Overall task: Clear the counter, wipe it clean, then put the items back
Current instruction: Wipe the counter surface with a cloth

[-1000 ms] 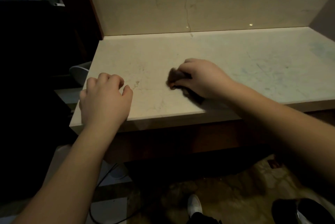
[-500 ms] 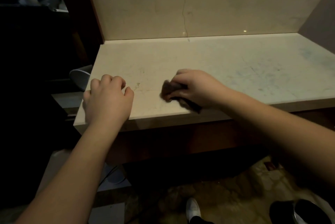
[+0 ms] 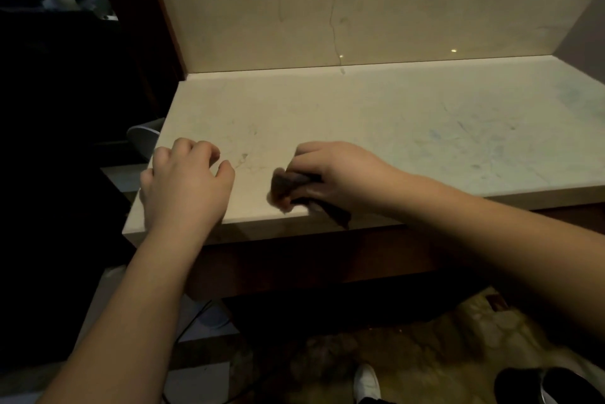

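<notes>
Right hand clutches the cloth at the desk front edge; unwiped smears lie rightward (left hand rests loosely curled, empty).

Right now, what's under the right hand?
A dark cloth, held in the right hand against the counter near its front edge. One end trails past that edge. The fingers cover most of the cloth, and the counter beneath can't be seen.

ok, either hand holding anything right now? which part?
The right hand grips a dark cloth, bunched under its fingers, one corner trailing over the counter front edge. The left hand holds nothing; it rests on the counter, fingers curled.
</notes>
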The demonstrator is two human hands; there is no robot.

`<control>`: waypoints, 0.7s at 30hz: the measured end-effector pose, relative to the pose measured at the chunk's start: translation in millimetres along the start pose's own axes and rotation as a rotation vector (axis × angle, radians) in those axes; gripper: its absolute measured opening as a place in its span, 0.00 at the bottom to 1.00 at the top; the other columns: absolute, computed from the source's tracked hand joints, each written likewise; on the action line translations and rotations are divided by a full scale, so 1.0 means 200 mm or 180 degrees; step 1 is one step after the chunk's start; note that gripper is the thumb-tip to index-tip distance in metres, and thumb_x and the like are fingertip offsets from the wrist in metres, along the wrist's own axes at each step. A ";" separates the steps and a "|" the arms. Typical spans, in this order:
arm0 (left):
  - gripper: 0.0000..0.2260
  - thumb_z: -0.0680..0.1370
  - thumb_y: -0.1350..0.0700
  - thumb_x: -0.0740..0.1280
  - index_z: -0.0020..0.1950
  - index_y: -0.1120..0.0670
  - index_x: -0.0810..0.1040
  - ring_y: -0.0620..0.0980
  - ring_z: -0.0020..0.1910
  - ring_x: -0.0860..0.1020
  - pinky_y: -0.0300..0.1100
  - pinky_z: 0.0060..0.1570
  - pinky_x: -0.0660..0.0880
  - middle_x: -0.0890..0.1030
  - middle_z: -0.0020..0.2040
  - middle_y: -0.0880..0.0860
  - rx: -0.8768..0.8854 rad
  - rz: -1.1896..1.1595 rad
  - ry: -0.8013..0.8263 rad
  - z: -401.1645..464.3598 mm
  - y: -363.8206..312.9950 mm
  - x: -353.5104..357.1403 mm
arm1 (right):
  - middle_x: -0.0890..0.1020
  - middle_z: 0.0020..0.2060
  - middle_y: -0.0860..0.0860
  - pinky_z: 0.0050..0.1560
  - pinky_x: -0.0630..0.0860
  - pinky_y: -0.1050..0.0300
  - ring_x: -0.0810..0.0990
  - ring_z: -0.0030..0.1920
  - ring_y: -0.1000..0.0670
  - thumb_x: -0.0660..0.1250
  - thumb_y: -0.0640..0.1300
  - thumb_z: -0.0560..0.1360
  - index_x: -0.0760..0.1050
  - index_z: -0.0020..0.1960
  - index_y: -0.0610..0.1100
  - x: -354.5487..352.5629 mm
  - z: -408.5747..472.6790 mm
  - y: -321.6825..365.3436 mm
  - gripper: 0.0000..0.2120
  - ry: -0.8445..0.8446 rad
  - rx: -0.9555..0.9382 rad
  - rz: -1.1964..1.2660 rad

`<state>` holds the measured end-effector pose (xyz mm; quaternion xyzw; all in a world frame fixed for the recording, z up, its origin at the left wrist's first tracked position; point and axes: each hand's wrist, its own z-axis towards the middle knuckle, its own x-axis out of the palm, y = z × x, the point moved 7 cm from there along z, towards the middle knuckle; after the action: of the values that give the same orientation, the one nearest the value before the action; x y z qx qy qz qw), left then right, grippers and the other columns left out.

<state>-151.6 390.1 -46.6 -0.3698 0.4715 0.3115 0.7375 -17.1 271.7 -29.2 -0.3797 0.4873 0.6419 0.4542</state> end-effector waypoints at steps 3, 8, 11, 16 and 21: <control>0.15 0.79 0.47 0.59 0.62 0.50 0.76 0.56 0.64 0.66 0.54 0.62 0.63 0.73 0.65 0.52 -0.0057 -0.0008 0.0068 0.01 0.00 0.00 | 0.77 0.42 0.51 0.36 0.66 0.58 0.77 0.41 0.50 0.67 0.49 0.72 0.80 0.46 0.45 -0.02 -0.10 0.00 0.09 0.0148 -0.0250 0.0067; 0.13 0.80 0.48 0.60 0.59 0.51 0.78 0.55 0.62 0.68 0.53 0.61 0.65 0.75 0.63 0.52 -0.0232 -0.0343 -0.0044 0.01 -0.01 -0.03 | 0.76 0.42 0.55 0.39 0.66 0.62 0.77 0.42 0.53 0.70 0.50 0.73 0.80 0.48 0.46 -0.15 -0.23 -0.28 0.08 0.0342 -0.0018 0.0086; 0.11 0.79 0.49 0.61 0.57 0.50 0.78 0.50 0.58 0.72 0.53 0.60 0.71 0.75 0.59 0.48 -0.0169 -0.0708 -0.0133 0.00 -0.10 -0.05 | 0.77 0.46 0.55 0.45 0.70 0.56 0.77 0.47 0.49 0.66 0.51 0.76 0.78 0.54 0.48 -0.20 -0.07 -0.48 0.10 0.0221 0.0401 -0.0136; 0.09 0.79 0.47 0.61 0.56 0.47 0.77 0.41 0.51 0.69 0.50 0.59 0.71 0.70 0.52 0.40 0.0120 -0.0842 0.0038 -0.02 -0.30 -0.04 | 0.77 0.46 0.53 0.42 0.68 0.58 0.77 0.46 0.50 0.67 0.52 0.75 0.79 0.51 0.47 -0.15 -0.06 -0.37 0.10 0.0228 0.0009 -0.0113; 0.14 0.79 0.45 0.61 0.62 0.48 0.75 0.47 0.62 0.70 0.48 0.63 0.68 0.74 0.61 0.45 0.0249 -0.0562 0.0437 -0.01 -0.45 0.04 | 0.77 0.43 0.55 0.36 0.65 0.61 0.75 0.41 0.54 0.63 0.56 0.73 0.78 0.47 0.51 -0.13 -0.24 -0.23 0.11 0.0468 -0.0552 0.0131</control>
<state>-77.3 341.2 -31.9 -0.4012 0.4983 0.2006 0.7419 36.5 225.4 -28.5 -0.4535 0.4697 0.6612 0.3695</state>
